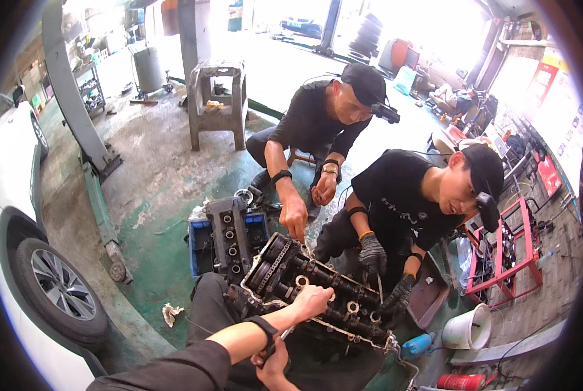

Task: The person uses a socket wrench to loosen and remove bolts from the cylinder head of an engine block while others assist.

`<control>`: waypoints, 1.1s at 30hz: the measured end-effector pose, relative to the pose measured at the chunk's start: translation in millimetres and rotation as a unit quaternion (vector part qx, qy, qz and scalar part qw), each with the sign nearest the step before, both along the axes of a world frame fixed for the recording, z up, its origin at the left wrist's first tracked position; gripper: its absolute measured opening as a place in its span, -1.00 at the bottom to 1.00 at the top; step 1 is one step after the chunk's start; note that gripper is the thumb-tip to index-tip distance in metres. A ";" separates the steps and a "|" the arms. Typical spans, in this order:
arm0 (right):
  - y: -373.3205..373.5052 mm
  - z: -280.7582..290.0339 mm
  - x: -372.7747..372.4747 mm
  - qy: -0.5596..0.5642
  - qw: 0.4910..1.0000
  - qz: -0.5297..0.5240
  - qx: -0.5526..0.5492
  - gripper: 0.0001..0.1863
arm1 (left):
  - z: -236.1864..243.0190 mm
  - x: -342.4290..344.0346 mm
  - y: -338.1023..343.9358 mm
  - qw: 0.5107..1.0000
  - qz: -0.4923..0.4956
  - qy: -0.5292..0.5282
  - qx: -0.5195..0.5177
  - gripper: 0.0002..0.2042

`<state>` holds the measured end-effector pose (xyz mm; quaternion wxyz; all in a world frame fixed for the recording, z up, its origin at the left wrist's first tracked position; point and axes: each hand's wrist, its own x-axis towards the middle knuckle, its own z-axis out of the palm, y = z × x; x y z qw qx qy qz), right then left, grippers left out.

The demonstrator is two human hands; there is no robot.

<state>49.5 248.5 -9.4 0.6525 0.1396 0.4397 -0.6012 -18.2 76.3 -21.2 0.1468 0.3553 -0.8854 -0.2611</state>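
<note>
An open engine cylinder head (317,270), dark and oily, lies in front of me with its camshafts and timing chain (280,255) exposed. My left hand (312,302) reaches over it from the lower left. Its fingers are curled closed low over the camshaft area, and what they hold is hidden. Below the near edge of the engine, my right hand (275,360) is closed around a slim metal tool (286,333), whose kind I cannot make out. Across from me a co-worker's bare hand (294,217) touches the chain end. Another co-worker's gloved hands (373,253) are at the right end.
A dark valve cover (227,236) rests on a blue crate (201,251) to the left. On the right are a grey tray (435,296), white bucket (467,328), blue bottle (418,345), red fire extinguisher (462,382) and red metal frame (508,264). A white car (8,189) stands far left.
</note>
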 end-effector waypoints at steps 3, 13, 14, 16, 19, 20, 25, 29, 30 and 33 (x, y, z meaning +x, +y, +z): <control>1.5 27.6 -5.1 0.119 0.993 0.014 -0.003 -0.77 | 23.1 9.6 4.6 1.000 0.006 0.010 -0.019 -0.95; 32.3 44.0 -92.9 0.331 0.925 0.183 -0.009 -0.84 | 72.5 44.0 -10.5 0.944 0.093 0.194 0.249 -0.82; 34.4 43.4 -106.3 0.362 0.913 0.189 -0.006 -0.83 | 66.9 40.7 -11.0 0.934 0.060 0.219 0.276 -0.85; 37.7 47.0 -129.2 0.398 0.895 0.202 0.000 -0.81 | 67.6 36.1 -7.5 0.911 0.004 0.224 0.346 -0.78; 37.7 52.1 -159.3 0.422 0.873 0.243 -0.001 -0.78 | 68.3 24.2 -1.2 0.892 -0.044 0.211 0.398 -0.73; 34.8 56.6 -168.7 0.405 0.872 0.276 0.013 -0.78 | 63.0 20.9 -1.3 0.886 -0.068 0.206 0.410 -0.74; 27.8 52.0 -200.7 0.447 0.812 0.374 -0.021 -0.70 | 64.5 14.8 4.8 0.914 -0.075 0.124 0.379 -0.74; 10.2 77.8 -219.1 0.470 0.767 0.437 0.002 -0.58 | 60.6 16.8 6.4 0.931 -0.076 0.126 0.335 -0.75; 7.9 73.8 -223.8 0.493 0.753 0.435 0.005 -0.56 | 62.1 16.9 6.3 0.937 -0.063 0.102 0.328 -0.76; -3.1 75.5 -243.4 0.484 0.757 0.439 0.011 -0.51 | 55.7 17.7 4.5 0.923 -0.019 0.134 0.360 -0.75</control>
